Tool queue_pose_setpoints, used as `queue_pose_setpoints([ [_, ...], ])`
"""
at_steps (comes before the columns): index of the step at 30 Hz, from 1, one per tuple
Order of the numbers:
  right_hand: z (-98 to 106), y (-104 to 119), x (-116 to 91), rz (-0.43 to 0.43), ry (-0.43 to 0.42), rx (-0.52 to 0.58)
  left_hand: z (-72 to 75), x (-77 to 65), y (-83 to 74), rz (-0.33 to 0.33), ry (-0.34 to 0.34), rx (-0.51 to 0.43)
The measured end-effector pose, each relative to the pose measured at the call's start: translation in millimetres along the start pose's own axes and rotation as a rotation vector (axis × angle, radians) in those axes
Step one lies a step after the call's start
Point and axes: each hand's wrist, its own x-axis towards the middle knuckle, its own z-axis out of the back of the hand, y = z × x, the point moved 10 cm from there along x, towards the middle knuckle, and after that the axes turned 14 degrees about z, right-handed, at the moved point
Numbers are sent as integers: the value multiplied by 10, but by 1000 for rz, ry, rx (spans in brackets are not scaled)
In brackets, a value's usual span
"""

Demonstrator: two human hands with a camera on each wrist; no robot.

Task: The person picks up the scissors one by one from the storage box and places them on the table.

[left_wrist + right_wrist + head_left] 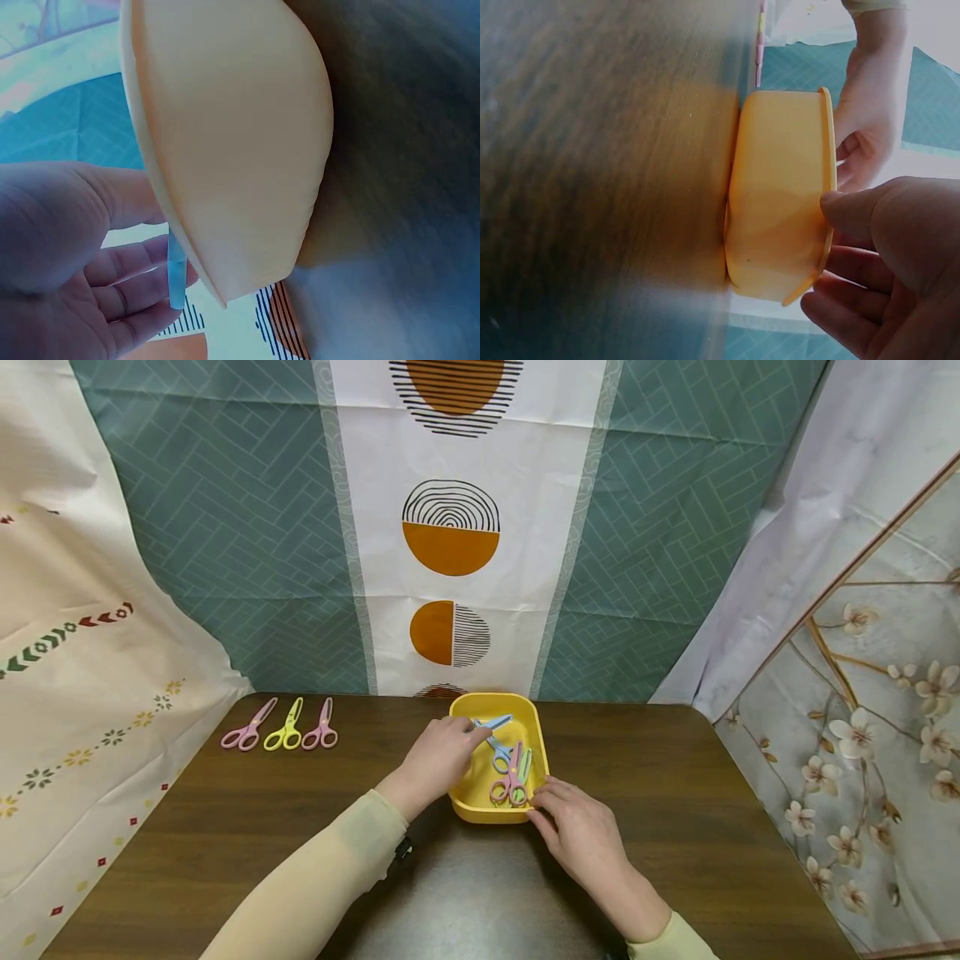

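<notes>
A yellow plastic bin [468,814] stands near the table's far edge. Inside it lie pink scissors [514,770] and green scissors [526,762], partly overlapping. My left hand [438,753] reaches over the bin's left rim and holds light-blue scissors [497,722] by its fingertips. In the left wrist view, a blue strip of those scissors [176,274] shows beside the fingers, the rest hidden by the bin wall. At the near right corner my right hand [581,827] pinches the bin's rim, its thumb [844,210] on the outer side.
Left of the bin, pink scissors [250,727], yellow scissors [286,727] and more pink scissors [321,725] lie in a row on the dark wooden table [247,810]. Patterned curtains [262,527] hang behind and at both sides.
</notes>
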Motion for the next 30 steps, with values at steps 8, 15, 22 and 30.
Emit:
queue_pose_setpoints([
  [8,-2,-7,3,-11,10,10,113,-152,25,3,-39,-33],
  [15,9,-2,14,-8,8,6,245,-303,64,-17,-118,-72],
  [22,18,7,19,3,-6,7,240,-441,189,15,-103,-119],
  [30,7,-2,11,-7,-4,14,328,-583,327,25,-183,-145],
])
